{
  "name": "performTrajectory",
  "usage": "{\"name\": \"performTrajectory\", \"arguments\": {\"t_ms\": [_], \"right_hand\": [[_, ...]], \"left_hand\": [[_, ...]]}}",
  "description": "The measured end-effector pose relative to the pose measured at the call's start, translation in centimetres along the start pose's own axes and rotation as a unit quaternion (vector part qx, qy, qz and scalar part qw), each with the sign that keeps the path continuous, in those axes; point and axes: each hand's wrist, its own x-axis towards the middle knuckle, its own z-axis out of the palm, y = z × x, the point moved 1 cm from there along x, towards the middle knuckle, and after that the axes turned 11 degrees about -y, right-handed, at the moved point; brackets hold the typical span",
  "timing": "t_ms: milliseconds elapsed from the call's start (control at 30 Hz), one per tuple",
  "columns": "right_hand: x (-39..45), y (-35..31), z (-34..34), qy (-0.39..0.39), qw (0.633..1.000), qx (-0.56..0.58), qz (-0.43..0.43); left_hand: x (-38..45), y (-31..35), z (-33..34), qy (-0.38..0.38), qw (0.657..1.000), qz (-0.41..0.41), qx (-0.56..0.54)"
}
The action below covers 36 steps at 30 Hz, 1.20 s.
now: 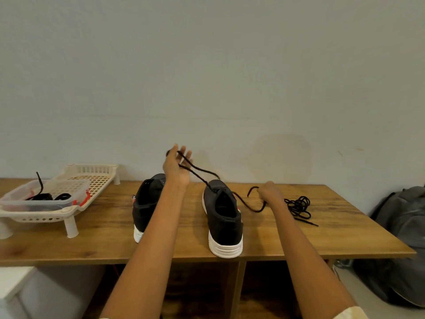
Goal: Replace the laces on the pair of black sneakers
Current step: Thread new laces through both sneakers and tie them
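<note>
On the one wooden table (110, 240), a cream rack (92, 178) stands far left with one clear tub (46, 203) of dark laces resting on it, and one grey backpack (400, 240) sits on the floor to the right. Two black sneakers (224, 217) with white soles stand side by side at the middle, heels toward the near edge. One lace (200, 173) runs from the right sneaker up to the raised left hand (177, 168), whose fingers are spread with the lace draped across them, and across to the right hand (270, 193), which grips its other end, while one loose bundle of lace (299, 207) lies just right of that hand.
</note>
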Motion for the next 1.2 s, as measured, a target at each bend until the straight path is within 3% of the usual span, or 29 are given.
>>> {"name": "performTrajectory", "arguments": {"t_ms": [67, 100, 167, 200, 267, 300, 367, 467, 567, 800, 1100, 1167, 1200], "right_hand": [[-0.3, 0.3, 0.6, -0.021, 0.998, -0.056, 0.021], [-0.6, 0.3, 0.8, -0.034, 0.996, -0.073, 0.03], [-1.0, -0.1, 1.2, -0.055, 0.99, -0.123, 0.03], [-0.9, -0.4, 1.3, -0.056, 0.988, -0.14, 0.012], [-0.8, -1.6, 1.5, -0.062, 0.989, -0.12, -0.059], [-0.9, -2.2, 1.5, -0.066, 0.988, -0.096, -0.103], [-1.2, -3.7, 1.6, -0.079, 0.979, -0.057, -0.177], [-1.8, -5.3, 1.7, -0.11, 0.97, 0.005, -0.219], [-1.9, -5.6, 1.7, -0.136, 0.966, 0.056, -0.214], [-2.1, -5.8, 1.7, -0.21, 0.956, 0.112, -0.173], [-2.1, -6.2, 1.7, -0.28, 0.942, 0.036, -0.18], [-2.0, -6.1, 1.9, -0.284, 0.941, 0.054, -0.176], [-1.9, -6.1, 2.0, -0.286, 0.941, 0.058, -0.174]], "left_hand": [[0.2, 1.0, -0.5, 0.032, 0.998, 0.05, -0.018], [0.3, 1.4, -0.8, 0.053, 0.996, 0.069, 0.027], [0.5, 1.8, -1.4, 0.087, 0.959, 0.107, 0.249], [0.6, 1.7, -1.6, 0.084, 0.903, 0.126, 0.401], [0.3, 0.9, -1.6, 0.016, 0.724, 0.127, 0.678], [0.3, 0.2, -1.5, -0.042, 0.647, 0.103, 0.755], [0.5, -1.2, -1.2, -0.155, 0.55, 0.03, 0.82], [0.0, -3.1, -1.0, -0.293, 0.465, -0.032, 0.835], [-0.8, -3.9, -0.5, -0.357, 0.454, -0.04, 0.816], [-0.2, -4.4, -0.9, -0.364, 0.473, 0.011, 0.802], [0.5, -4.3, -2.7, -0.365, 0.463, 0.03, 0.807], [0.4, -4.4, -3.1, -0.341, 0.481, 0.021, 0.807], [0.4, -4.4, -3.3, -0.319, 0.511, 0.002, 0.798]]}}
